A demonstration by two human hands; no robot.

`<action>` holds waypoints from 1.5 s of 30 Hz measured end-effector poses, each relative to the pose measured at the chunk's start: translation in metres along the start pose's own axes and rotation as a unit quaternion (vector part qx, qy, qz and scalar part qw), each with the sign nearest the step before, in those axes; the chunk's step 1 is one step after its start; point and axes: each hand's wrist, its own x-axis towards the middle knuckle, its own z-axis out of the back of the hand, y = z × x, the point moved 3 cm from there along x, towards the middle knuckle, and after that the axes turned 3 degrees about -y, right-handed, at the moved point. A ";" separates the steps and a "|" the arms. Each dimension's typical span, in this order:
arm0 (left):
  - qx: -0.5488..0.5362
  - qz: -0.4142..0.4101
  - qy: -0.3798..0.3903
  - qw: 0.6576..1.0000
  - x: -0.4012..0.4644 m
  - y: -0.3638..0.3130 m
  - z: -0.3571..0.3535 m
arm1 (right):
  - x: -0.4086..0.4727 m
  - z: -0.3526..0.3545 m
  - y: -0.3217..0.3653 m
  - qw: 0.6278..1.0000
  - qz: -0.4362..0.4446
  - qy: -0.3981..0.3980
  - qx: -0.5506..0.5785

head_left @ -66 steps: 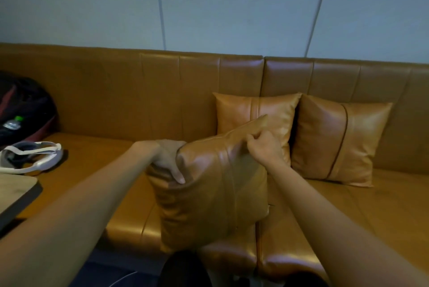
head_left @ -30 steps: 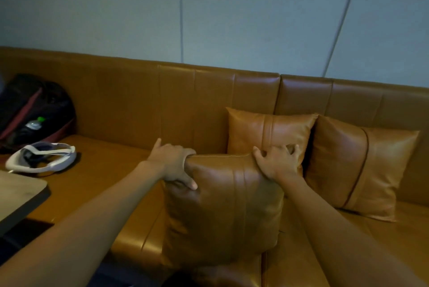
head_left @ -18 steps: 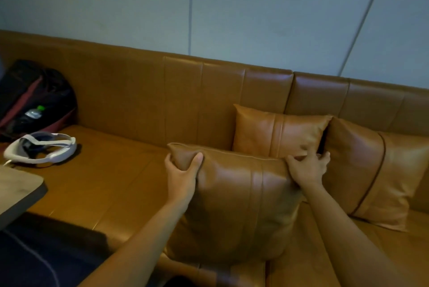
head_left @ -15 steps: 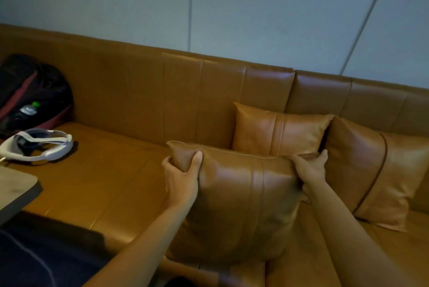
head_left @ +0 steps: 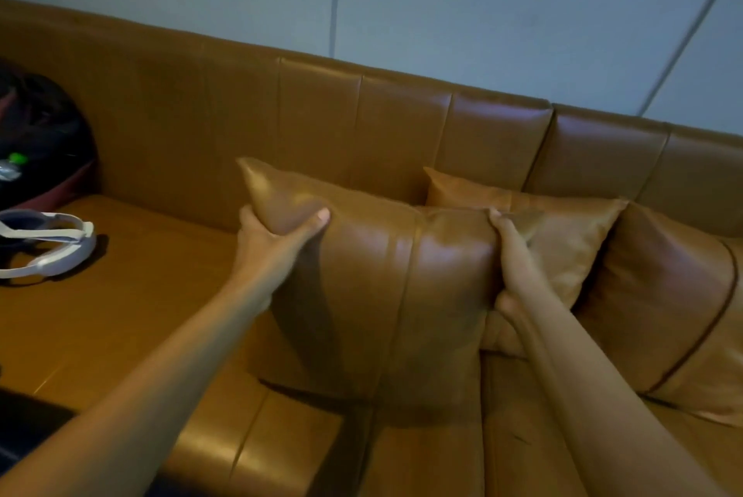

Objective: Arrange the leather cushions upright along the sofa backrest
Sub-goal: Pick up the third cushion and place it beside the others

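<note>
Sofa seat (head_left: 132, 319) bears cushion (head_left: 386, 295), fingers (head_left: 317, 220) gripping top corners.

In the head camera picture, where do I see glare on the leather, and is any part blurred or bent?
Head view: soft glare sits on the front of the held tan leather cushion, the sofa backrest top and the seat's front edge. The white headset and dark backpack at the left look blurred. The wide lens tilts the backrest line.
</note>
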 end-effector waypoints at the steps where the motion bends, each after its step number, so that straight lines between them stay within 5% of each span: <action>1: -0.016 -0.006 -0.006 1.000 0.018 -0.010 0.009 | 0.010 -0.018 -0.001 1.000 0.000 0.001 0.017; 10: -0.060 -0.010 -0.045 0.997 0.143 -0.045 0.052 | 0.061 -0.163 0.018 0.999 0.020 0.047 0.010; 22: -0.042 0.044 0.011 0.998 0.229 0.013 -0.028 | 0.148 -0.162 -0.005 0.996 -0.026 0.000 -0.090; 29: 0.147 -0.073 0.051 0.985 0.245 0.023 -0.068 | 0.177 -0.162 -0.011 0.994 -0.042 -0.028 -0.093; 33: 0.231 -0.112 0.046 0.965 0.238 0.036 -0.081 | 0.169 -0.160 -0.021 0.984 0.071 -0.062 -0.151; 35: 0.241 -0.090 0.033 0.966 0.235 0.038 -0.083 | 0.149 -0.161 -0.025 0.953 0.186 -0.081 -0.226; 38: 0.261 -0.063 0.027 0.963 0.228 0.041 -0.086 | 0.129 -0.162 -0.032 0.827 0.347 -0.066 -0.438; 40: 0.274 -0.046 0.022 0.960 0.218 0.042 -0.092 | 0.132 -0.155 -0.039 0.769 0.348 -0.024 -0.535; 45: 0.298 -0.013 0.004 0.954 0.179 0.034 -0.114 | 0.126 -0.125 -0.026 0.716 0.331 0.001 -0.615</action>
